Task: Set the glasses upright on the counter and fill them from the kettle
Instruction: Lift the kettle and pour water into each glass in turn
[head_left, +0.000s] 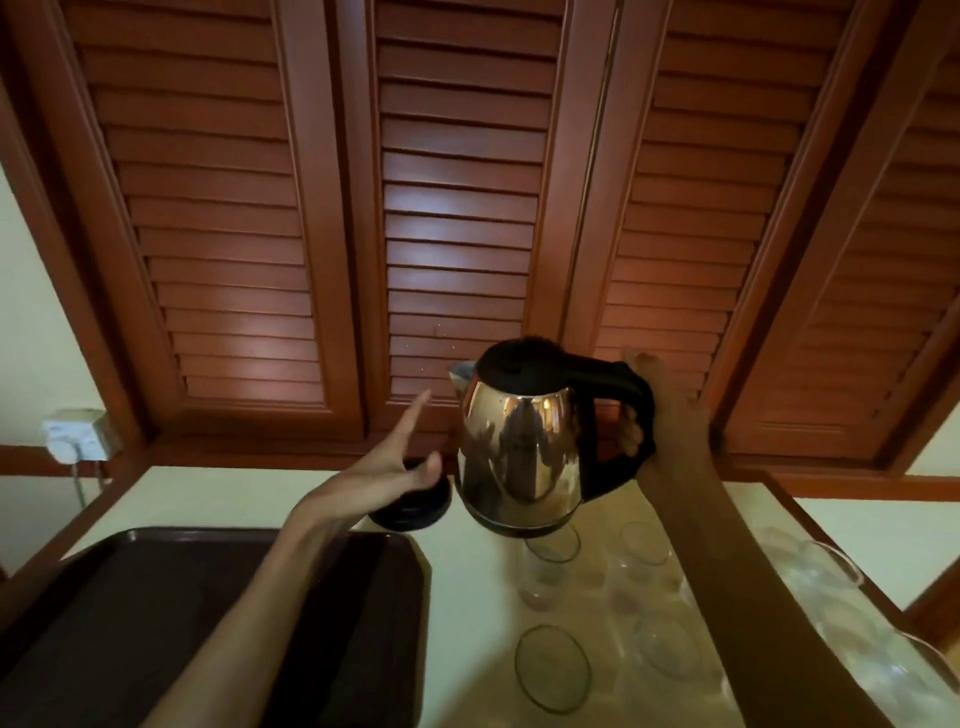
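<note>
The right hand (670, 415) grips the shiny steel kettle (519, 447) by its black handle above upright clear glasses (553, 667); the left hand (384, 462) hovers open-fingered, empty. Pouring looks imminent: tip the spout over a rim.

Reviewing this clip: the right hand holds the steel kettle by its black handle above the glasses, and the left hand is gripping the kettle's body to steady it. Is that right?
Not quite. In the head view the right hand does hold the kettle by its black handle above the glasses, but the left hand is not gripping the body: it is open, fingers straight, beside the kettle and apart from it.
</note>
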